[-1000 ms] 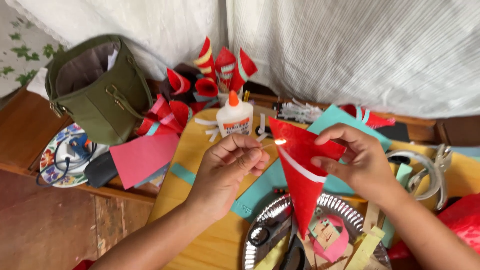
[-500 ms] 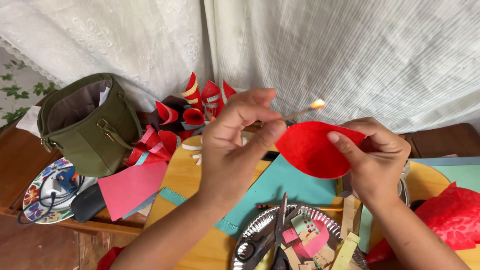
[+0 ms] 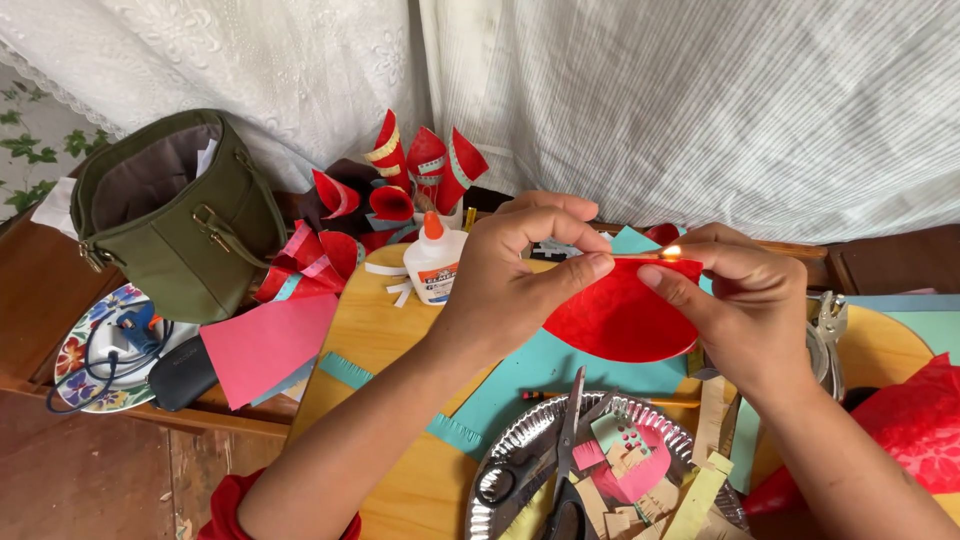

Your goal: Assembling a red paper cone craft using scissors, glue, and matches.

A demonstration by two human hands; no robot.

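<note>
My left hand [image 3: 510, 275] pinches a thin lit match [image 3: 640, 257] between thumb and fingertips; its small flame sits at the tip, right at the upper edge of a red paper piece [image 3: 610, 320]. My right hand [image 3: 745, 305] grips that curved red piece at its upper right, thumb pressed on the front. Both hands hover above a round yellow wooden board [image 3: 375, 340] with teal paper [image 3: 530, 375] on it.
A foil plate [image 3: 505, 450] holds scissors [image 3: 565, 440] and paper scraps. A white glue bottle [image 3: 435, 262], red paper cones [image 3: 420, 165], an olive bag [image 3: 170, 230], pink paper [image 3: 265, 345] and a floral plate [image 3: 80, 350] lie to the left. Red tissue [image 3: 920, 420] is at the right.
The red paper hung as a downward-pointing cone; it is now turned up, showing a rounded face. My left hand has brought the lit match down onto its top edge.
</note>
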